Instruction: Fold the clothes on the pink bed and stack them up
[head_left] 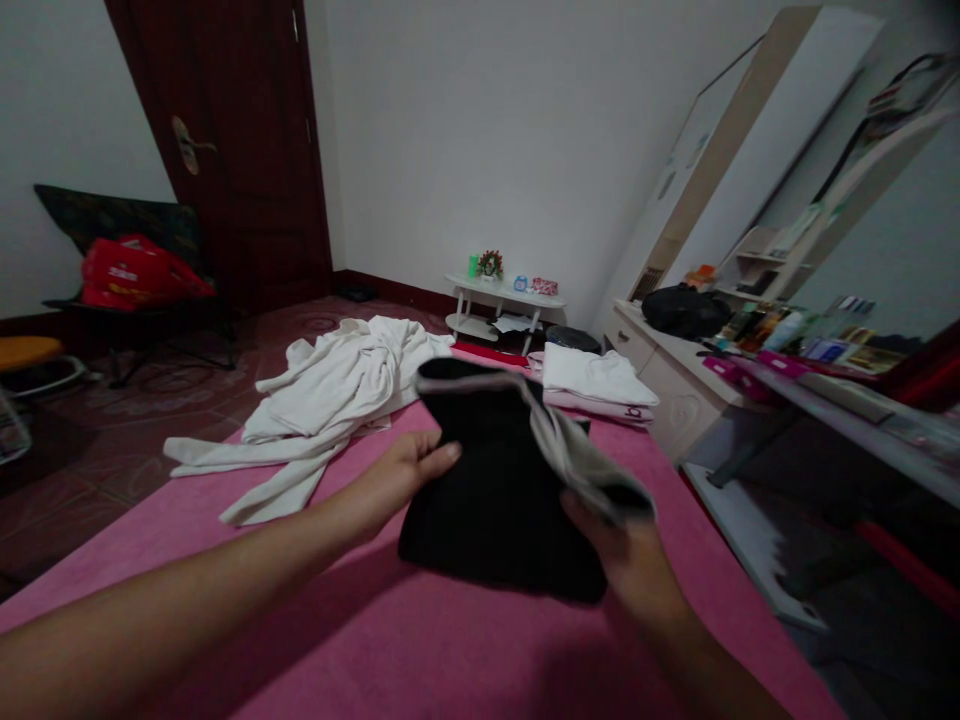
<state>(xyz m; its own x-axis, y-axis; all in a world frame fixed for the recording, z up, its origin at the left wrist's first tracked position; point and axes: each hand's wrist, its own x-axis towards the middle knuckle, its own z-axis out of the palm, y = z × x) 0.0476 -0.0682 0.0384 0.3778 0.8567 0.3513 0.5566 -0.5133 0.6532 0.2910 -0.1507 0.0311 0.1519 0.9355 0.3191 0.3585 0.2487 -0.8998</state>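
Observation:
A black garment with a grey lining lies partly folded on the pink bed cover. My left hand rests at its left edge, fingers stretched out against the cloth. My right hand grips the garment's right edge, lifting a flap so the grey inside shows. A white robe sprawls on the bed beyond my left hand.
Folded white and pink clothes are stacked at the bed's far end. A cluttered dresser stands right, a small white table by the far wall. A chair with a red bag is left, beside a dark door.

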